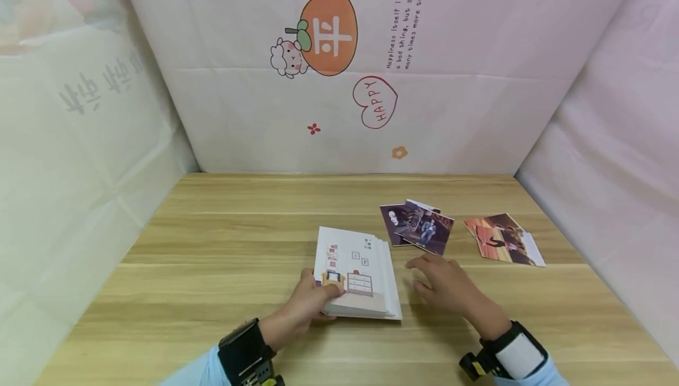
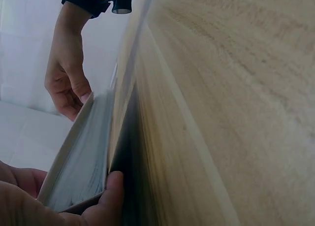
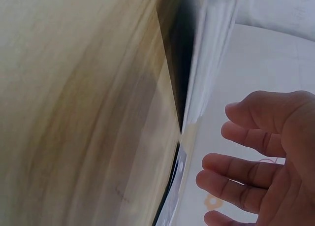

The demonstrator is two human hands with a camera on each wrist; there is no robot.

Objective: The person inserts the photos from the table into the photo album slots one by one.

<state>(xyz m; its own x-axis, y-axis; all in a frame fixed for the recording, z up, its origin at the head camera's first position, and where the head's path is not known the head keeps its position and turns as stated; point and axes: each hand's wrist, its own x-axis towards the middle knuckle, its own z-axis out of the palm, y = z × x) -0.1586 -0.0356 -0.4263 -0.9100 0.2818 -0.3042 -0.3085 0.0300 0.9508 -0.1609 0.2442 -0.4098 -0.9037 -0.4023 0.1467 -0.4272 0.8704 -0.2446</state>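
Note:
My left hand [image 1: 307, 303] grips a small white photo album [image 1: 345, 250] by its left edge, thumb on the illustrated cover and fingers beneath. In the left wrist view the album's thick stack of pages [image 2: 81, 157] shows edge-on, tilted close over the tabletop. To the right of the album is my right hand [image 1: 445, 283], apart from it, holding nothing. Its fingers [image 3: 241, 164] are spread and slightly bent in the right wrist view. Just beyond that hand lies a small pile of dark purple photos [image 1: 424, 230].
Farther right on the wooden table [image 1: 212, 256] lies a second pile of orange-toned photos [image 1: 504, 241]. A white printed cloth [image 1: 239, 115] stands behind the table, with pale cloth on both sides.

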